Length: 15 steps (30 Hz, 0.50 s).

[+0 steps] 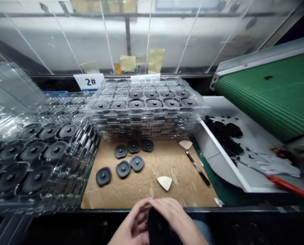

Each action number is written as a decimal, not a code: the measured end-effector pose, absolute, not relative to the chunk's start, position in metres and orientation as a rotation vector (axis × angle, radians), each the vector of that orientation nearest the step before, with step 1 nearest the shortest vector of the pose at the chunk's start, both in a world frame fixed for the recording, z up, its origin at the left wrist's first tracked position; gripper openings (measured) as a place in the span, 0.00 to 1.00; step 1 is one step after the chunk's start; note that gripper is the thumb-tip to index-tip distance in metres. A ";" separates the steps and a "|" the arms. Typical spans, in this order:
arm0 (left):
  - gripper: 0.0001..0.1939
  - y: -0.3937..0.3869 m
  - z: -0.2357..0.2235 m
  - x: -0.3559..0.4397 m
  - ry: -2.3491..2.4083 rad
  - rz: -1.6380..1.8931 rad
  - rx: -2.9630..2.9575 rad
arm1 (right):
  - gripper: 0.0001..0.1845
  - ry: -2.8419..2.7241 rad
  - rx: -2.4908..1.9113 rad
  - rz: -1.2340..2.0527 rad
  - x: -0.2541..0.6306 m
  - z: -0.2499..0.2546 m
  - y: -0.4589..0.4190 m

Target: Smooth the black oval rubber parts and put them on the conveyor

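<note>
Close to my body, below the table's front edge, my left hand [131, 225] and my right hand [177, 215] are closed around a black rounded part [157, 227]. Fingers cover much of it, and its lower end runs out of view. Beyond them on a cardboard sheet [141, 200] lies a cream triangular pad [164, 182]. Several dark grey rounded discs with a central stud, such as the nearest disc [103, 176], are spread over the cardboard's left half. A slim black-handled tool [198, 169] slants along the right side, its far end at a second cream pad [185, 145].
Stacked clear trays [141, 117] holding discs stand behind the cardboard. More disc-filled trays [72, 163] are on the left. At right, a white bin [225, 163] holds black scraps, a glove [279, 166] and a red-handled tool [290, 185]. A green conveyor belt [274, 88] rises behind it.
</note>
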<state>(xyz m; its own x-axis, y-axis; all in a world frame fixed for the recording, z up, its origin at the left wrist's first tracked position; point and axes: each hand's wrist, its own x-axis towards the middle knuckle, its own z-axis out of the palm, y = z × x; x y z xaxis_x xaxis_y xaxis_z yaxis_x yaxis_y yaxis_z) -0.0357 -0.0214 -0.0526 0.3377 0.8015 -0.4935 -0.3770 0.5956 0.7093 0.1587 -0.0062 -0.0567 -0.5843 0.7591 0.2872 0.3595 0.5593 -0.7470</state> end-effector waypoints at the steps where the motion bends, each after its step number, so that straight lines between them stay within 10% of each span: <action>1: 0.41 -0.017 -0.054 -0.030 0.851 0.798 0.510 | 0.33 -2.199 -0.846 0.857 0.155 -0.056 -0.003; 9: 0.33 -0.004 -0.056 -0.022 0.653 0.763 0.170 | 0.44 -2.306 -0.968 0.750 0.153 -0.049 0.011; 15: 0.25 0.000 -0.056 -0.027 0.601 0.934 -0.038 | 0.23 -2.106 -1.598 0.361 0.176 -0.093 0.023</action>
<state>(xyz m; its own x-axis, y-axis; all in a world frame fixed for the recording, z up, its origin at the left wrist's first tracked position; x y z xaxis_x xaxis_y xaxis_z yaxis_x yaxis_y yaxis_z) -0.0269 0.0001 -0.0561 0.4445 0.7428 -0.5006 -0.7632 0.6066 0.2224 0.1756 0.0229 -0.0925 -0.2122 0.9551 0.2067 0.8318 0.2876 -0.4747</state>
